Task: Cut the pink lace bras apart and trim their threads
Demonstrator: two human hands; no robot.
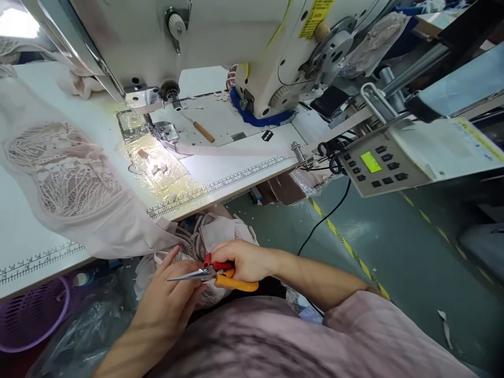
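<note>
My right hand (248, 261) is closed round a pair of scissors (236, 284) with red and orange handles. Their pointed metal blades reach left across the fingers of my left hand (167, 296). Those fingers are curled in on a pale pink lace garment (222, 231), which lies in my lap below the table edge. My hands partly hide the cloth, and the exact spot pinched is not visible. Another pale garment with lace cups (79, 191) is spread on the table at the left, its lower end hanging over the edge towards my left hand.
Above the white table (240, 176) stands a sewing machine (232, 31), its needle area lit. A wooden-handled tool (203, 131) and a black blade (268, 136) lie near it. A control box (384, 165) sits at the right, a purple basket (59, 315) at lower left.
</note>
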